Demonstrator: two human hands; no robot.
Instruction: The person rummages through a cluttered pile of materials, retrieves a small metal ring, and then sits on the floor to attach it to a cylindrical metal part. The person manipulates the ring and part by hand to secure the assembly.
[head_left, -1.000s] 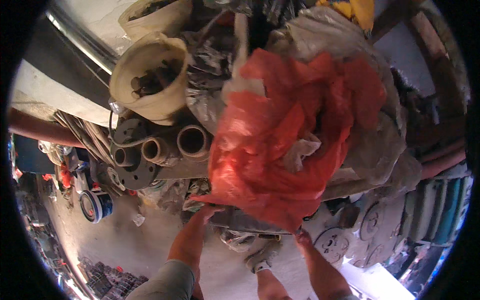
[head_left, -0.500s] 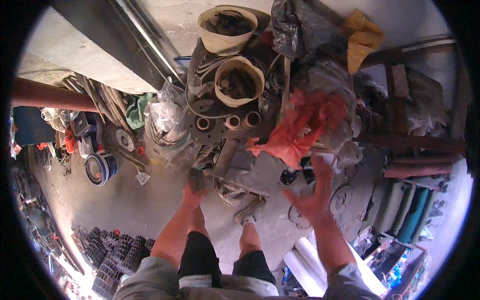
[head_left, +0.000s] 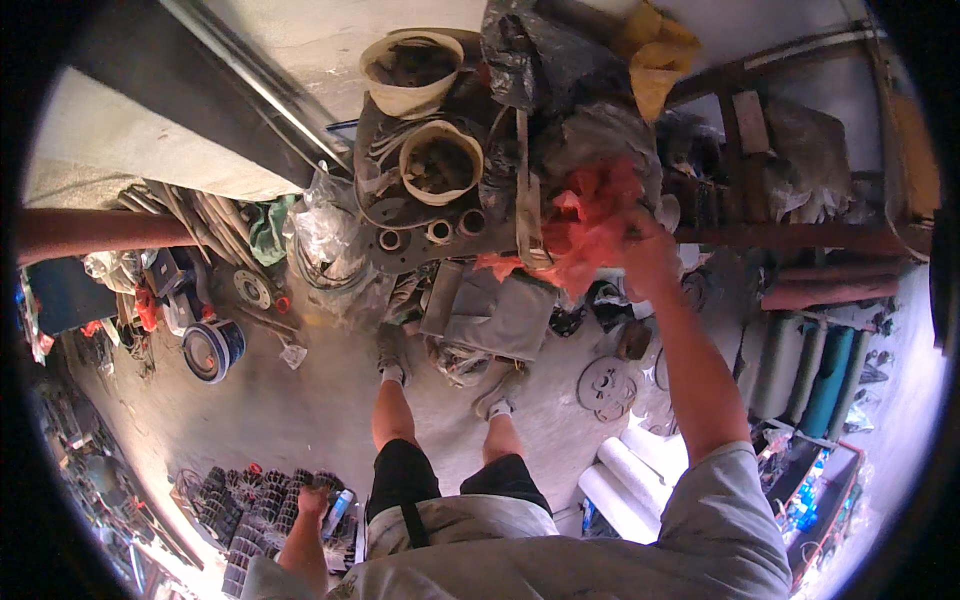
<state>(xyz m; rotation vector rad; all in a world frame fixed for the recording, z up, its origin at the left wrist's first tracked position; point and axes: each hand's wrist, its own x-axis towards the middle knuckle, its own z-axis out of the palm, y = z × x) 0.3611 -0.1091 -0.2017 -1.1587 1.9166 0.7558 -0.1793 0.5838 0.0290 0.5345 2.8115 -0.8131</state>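
The person's hands are far apart. The right hand [head_left: 648,255] lies against the edge of a red plastic bag [head_left: 590,215], its fingers bent inward; whether they are clenched on the film cannot be told. The bag, thin, crumpled and slightly see-through, sits at the front right of the bench [head_left: 490,243], its folds spilling over the edge. The left hand [head_left: 312,500] hangs low beside stacked dark ridged pieces [head_left: 240,540], its fingers curled; whether it holds anything cannot be made out.

Left of the bag, two pale, round-mouthed buckets [head_left: 432,192] hold dark, lumpy contents. In front of them stand short, thick-walled tubes [head_left: 440,230], rough and brownish at the rim. Behind the bag bulges wrinkled, glossy dark plastic [head_left: 515,65], with a creased yellow sheet [head_left: 660,65] alongside. Below the bench edge lies a smooth grey sheet [head_left: 500,315]. On the floor to the right are a round, patterned disc [head_left: 606,388] and smooth white rolls [head_left: 620,490]; a teal roll [head_left: 825,365] stands farther right.
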